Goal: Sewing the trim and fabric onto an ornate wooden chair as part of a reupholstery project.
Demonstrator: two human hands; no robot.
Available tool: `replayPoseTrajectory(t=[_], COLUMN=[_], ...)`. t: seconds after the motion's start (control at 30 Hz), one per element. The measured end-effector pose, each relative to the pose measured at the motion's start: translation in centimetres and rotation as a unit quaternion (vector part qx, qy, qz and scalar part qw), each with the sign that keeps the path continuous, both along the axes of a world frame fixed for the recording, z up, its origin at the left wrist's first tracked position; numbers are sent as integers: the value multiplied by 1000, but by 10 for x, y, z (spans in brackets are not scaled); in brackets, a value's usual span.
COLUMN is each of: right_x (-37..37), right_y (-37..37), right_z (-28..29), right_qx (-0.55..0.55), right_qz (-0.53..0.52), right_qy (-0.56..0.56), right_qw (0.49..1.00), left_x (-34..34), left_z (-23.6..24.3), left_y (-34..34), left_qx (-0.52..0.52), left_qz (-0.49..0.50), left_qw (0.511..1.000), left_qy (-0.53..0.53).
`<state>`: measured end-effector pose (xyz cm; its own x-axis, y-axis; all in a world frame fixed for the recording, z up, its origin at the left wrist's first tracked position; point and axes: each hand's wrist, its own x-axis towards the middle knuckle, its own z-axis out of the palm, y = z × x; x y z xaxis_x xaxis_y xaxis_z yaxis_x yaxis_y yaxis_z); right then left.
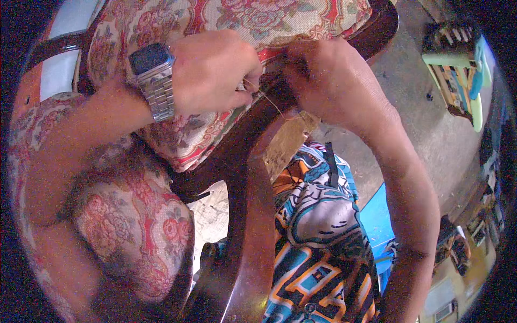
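A floral upholstered cushion (253, 19), cream with red bands and roses, sits in a dark wooden chair frame (253, 199). My left hand (212, 75), a metal-banded watch (156, 81) on its wrist, lies over the cushion's edge. Its fingertips pinch a thin pale thread (273, 104), which loops across toward my right hand. My right hand (328, 81) is closed at the seam where fabric meets wood. Its fingertips are turned away and in shadow, so what they hold is hidden.
A second floral padded part (134, 237) stands at the lower left beside the frame. Patterned clothing (323, 237) covers my lap. On the concrete floor (398, 81) at the right is a pale green stool-like thing (458, 75). Something flat and blue (379, 226) lies near my right forearm.
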<state>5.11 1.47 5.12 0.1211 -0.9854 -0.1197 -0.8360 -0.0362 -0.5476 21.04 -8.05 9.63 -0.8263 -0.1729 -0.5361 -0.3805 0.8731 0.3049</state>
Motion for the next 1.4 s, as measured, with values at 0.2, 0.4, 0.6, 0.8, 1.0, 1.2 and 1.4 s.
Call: replayPoseTrajectory(t=[0.2, 0.4, 0.6, 0.8, 1.0, 1.2, 1.4], right_x=[-6, -11, -18, -17, -16, -34, -50], right_y=[5, 14, 6, 9, 9, 8, 13], right_z=[7, 11, 15, 5, 1, 0, -5], right_qx=[-46, -25, 50, 37, 2, 0, -5], right_qz=[-14, -17, -27, -40, -49, -31, -226], right_qy=[-11, -35, -45, -53, -34, -126, -451], right_qw=[999, 999, 997, 997, 998, 991, 863], left_x=[3, 11, 11, 1, -1, -11, -14], left_z=[-4, -9, -11, -8, -6, -4, 2], left_y=[8, 17, 7, -1, -1, 5, 5], left_qx=[-21, -41, 2, 22, 9, -82, 88], left_qz=[22, -40, -84, -113, -122, -193, -70], left_qw=[999, 973, 973, 976, 981, 975, 983], left_qy=[39, 225, 215, 183, 153, 68, 148])
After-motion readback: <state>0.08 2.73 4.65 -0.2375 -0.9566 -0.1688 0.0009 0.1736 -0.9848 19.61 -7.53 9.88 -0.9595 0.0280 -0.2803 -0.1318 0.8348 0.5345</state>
